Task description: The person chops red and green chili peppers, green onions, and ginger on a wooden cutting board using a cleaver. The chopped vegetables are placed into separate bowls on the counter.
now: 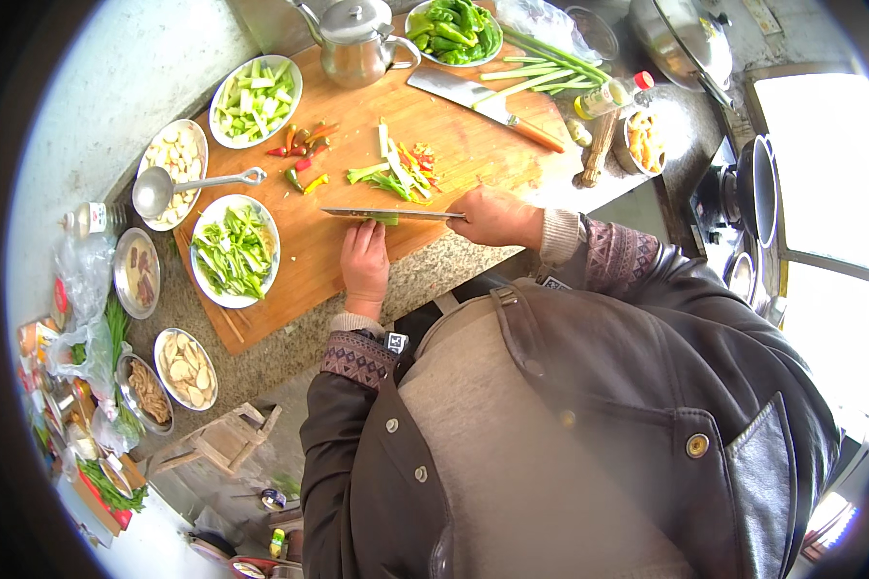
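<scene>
My right hand [496, 217] grips a kitchen knife [398, 213], its blade seen nearly edge-on and pointing left. Just below the blade, the fingertips of my left hand [366, 260] hold a short green vegetable piece [384, 218] down on the wooden cutting board [311, 253]. Part of that piece is hidden by the blade and fingers. Beyond the knife lies a small heap of sliced scallion and chopped chili [405, 170]. Farther left are several small whole red, green and yellow chilies [304, 148].
A cleaver [463, 98] and scallion stalks [543, 72] lie across the board's far side. A steel kettle [355, 43], bowls of green peppers [455, 32], celery pieces [255, 101] and shredded greens [235, 250] ring it. A ladle [156, 192] rests over the garlic bowl [181, 145]. An oil bottle [608, 98] stands right.
</scene>
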A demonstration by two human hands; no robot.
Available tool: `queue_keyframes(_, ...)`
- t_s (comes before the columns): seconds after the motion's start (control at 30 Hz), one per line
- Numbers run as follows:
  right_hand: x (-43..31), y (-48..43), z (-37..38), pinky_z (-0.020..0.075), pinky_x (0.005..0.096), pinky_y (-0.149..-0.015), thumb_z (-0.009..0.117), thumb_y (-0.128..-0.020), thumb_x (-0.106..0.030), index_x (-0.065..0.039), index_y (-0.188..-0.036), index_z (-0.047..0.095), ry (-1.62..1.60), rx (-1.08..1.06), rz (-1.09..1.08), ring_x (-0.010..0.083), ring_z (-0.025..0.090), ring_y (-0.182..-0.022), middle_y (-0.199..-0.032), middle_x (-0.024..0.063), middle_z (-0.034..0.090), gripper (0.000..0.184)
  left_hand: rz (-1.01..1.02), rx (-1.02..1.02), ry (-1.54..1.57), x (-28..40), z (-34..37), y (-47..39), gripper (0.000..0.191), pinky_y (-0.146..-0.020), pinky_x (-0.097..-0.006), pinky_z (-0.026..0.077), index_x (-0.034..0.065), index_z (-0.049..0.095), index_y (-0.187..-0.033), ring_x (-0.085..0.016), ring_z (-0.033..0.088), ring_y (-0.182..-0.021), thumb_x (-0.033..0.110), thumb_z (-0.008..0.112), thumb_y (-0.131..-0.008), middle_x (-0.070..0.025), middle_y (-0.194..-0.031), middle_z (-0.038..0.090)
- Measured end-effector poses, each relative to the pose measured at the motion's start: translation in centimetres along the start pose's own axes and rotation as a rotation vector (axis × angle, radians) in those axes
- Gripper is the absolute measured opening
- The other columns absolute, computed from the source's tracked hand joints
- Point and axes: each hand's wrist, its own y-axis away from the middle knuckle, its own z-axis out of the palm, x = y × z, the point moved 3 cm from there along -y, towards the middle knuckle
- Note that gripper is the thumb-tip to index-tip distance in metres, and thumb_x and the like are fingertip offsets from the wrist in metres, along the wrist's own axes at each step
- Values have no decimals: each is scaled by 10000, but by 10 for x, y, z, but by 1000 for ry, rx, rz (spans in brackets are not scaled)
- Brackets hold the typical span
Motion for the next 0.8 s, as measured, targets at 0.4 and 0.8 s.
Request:
queue_keyframes(0.4, -1, -5, 16, 506, 469, -699, 523, -850, -266, -52, -822, 680, 21, 24, 31, 381, 635, -736, -753, 218, 638, 267, 4, -3, 3, -2, 2, 1, 192, -805, -370, 510, -9, 660, -932, -288, 580, -888, -17, 623, -744, -112, -1000, 615)
queue_keyframes(0.8, -4, -6, 9, 506, 472, -719, 515, -866, -287, -54, -861, 688, -8, -55, 83, 389, 639, -754, -771, 229, 642, 291, 8, 9, 21, -1, 3, 1, 190, -807, -372, 516, -14, 658, -942, -292, 582, -904, -22, 624, -756, -110, -1002, 611)
